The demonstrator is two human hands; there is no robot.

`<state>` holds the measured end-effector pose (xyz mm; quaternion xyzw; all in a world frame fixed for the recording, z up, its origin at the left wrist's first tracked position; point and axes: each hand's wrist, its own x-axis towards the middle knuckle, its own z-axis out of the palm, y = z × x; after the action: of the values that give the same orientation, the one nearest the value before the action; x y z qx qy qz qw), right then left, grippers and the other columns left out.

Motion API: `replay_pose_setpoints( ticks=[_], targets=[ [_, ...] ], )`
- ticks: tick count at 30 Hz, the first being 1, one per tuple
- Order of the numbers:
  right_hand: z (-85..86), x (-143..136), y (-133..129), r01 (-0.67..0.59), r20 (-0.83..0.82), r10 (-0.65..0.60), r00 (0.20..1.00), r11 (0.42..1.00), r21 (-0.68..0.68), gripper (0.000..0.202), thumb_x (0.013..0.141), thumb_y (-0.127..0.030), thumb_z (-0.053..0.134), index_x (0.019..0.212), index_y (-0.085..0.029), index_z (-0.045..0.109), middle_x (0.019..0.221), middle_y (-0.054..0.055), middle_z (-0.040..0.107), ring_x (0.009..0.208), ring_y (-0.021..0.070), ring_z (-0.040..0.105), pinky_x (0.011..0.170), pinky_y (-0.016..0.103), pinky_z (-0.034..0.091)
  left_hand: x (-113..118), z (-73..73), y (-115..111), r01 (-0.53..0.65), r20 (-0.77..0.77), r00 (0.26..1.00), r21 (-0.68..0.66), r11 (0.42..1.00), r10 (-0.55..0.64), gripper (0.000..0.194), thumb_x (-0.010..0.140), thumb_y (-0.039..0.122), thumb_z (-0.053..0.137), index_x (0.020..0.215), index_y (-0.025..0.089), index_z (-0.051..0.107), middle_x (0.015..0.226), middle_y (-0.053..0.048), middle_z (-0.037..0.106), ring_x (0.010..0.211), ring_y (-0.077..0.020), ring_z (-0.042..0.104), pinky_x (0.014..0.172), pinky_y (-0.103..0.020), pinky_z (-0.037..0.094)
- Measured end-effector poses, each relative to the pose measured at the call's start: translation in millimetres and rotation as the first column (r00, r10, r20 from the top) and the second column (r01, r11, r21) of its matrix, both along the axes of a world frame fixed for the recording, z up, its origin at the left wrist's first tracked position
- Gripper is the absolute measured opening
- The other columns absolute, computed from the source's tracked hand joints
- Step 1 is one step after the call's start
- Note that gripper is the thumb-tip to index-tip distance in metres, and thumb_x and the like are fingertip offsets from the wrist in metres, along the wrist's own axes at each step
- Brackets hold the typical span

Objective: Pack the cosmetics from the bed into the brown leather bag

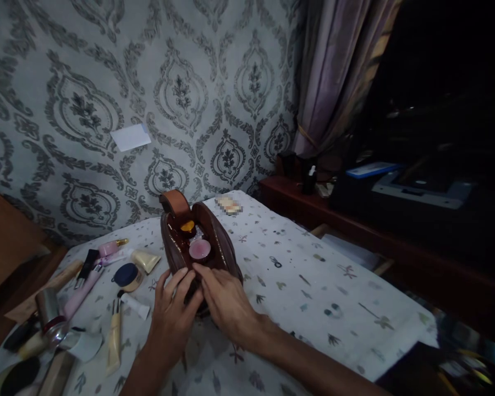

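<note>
A brown bag (226, 242) stands open on a white patterned cloth (309, 286), its strap handle (175, 204) arching up at the far end. Inside, a pink-topped jar (200, 249) sits nearest the hands, an orange-topped jar (187, 226) behind it, and something silvery (197, 235) between them.

Left of the bag lie a dark-lidded jar (127, 276), a cream tube (146, 260), a small white tube (136, 306) and a slim yellow tube (114, 341), with more cosmetics crowded beyond. To the right, a drawer (385, 268) stands partly out with white papers (348, 250) in it.

The left hand (176, 300) and right hand (225, 297) meet at the bag's near end, fingers bent and close together, touching it; whether they pinch its edge, I cannot tell.
</note>
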<state>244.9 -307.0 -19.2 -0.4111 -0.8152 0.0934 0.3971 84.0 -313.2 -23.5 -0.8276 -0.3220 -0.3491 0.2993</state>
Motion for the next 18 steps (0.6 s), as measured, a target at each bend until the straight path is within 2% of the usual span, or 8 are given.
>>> replay_pose_setpoints(
  ticks=[6, 11, 18],
  targets=[
    [-19.7, -1, 2, -0.004, -0.078, 0.017, 0.997, 0.986, 0.167, 0.050, 0.091, -0.006, 0.035, 0.139, -0.012, 0.045, 0.108, 0.013, 0.071, 0.093, 0.0234, 0.066, 0.086, 0.041, 0.055, -2, -6.1, 2, 0.007, -0.018, 1.000, -0.005, 1.000, -0.007, 0.023, 0.094, 0.004, 0.048, 0.102, 0.015, 0.067, 0.117, -0.014, 0.067, 0.128, -0.0253, 0.049, 0.109, -0.050, 0.035],
    [-21.1, 1, 2, -0.001, -0.113, 0.025, 0.993, 0.979, 0.206, 0.052, 0.092, -0.007, 0.036, 0.143, -0.016, 0.043, 0.113, 0.012, 0.071, 0.100, 0.0222, 0.067, 0.091, 0.040, 0.056, -3, -13.8, 2, 0.041, 0.009, 0.999, -0.023, 0.999, -0.040, 0.025, 0.096, 0.007, 0.045, 0.105, 0.014, 0.067, 0.119, -0.015, 0.067, 0.137, -0.0257, 0.042, 0.113, -0.049, 0.032],
    [-17.0, 5, -1, 0.003, -0.226, 0.054, 0.973, 0.970, 0.244, 0.048, 0.094, -0.008, 0.043, 0.140, -0.022, 0.044, 0.122, 0.009, 0.068, 0.115, 0.0185, 0.064, 0.099, 0.037, 0.055, -3, -17.8, 3, 0.030, 0.023, 0.999, -0.006, 1.000, -0.030, 0.027, 0.096, 0.008, 0.044, 0.109, 0.016, 0.067, 0.120, -0.014, 0.070, 0.141, -0.0245, 0.039, 0.115, -0.049, 0.030]
  ],
)
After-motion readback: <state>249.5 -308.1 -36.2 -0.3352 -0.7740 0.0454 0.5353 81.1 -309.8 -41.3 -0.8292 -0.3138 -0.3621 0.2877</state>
